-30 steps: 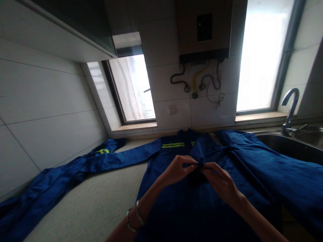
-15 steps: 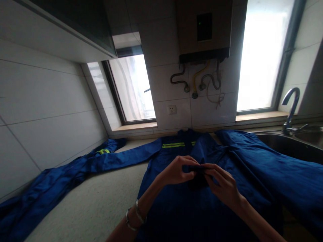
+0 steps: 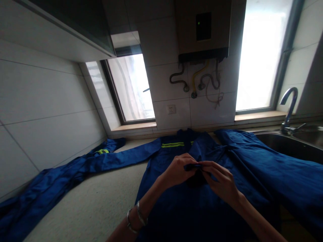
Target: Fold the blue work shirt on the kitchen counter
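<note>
A dark blue work jacket (image 3: pixel 161 201) with yellow-green stripes lies spread on the counter in front of me. Over its middle, my left hand (image 3: pixel 180 169) and my right hand (image 3: pixel 219 178) meet fingertip to fingertip. Both pinch the same sleeve cuff (image 3: pixel 191 167), raised a little above the jacket's front. The rest of that sleeve (image 3: pixel 205 146) runs from the shoulder down to my fingers. Two silvery bangles circle my left wrist. Deep shadow hides the underside of the cuff.
More blue work clothing (image 3: pixel 50 185) lies along the left wall, and blue trousers (image 3: pixel 272 164) spread at the right, beside the sink (image 3: pixel 267 137) and its tap (image 3: pixel 290 104). Pale counter (image 3: pixel 96 201) shows at left. A water heater (image 3: pixel 204 30) and pipes hang on the wall.
My right fingers have shifted slightly left along the cuff, closer to my left fingertips. The cuff is turned a little. The clothes on the counter lie as before.
</note>
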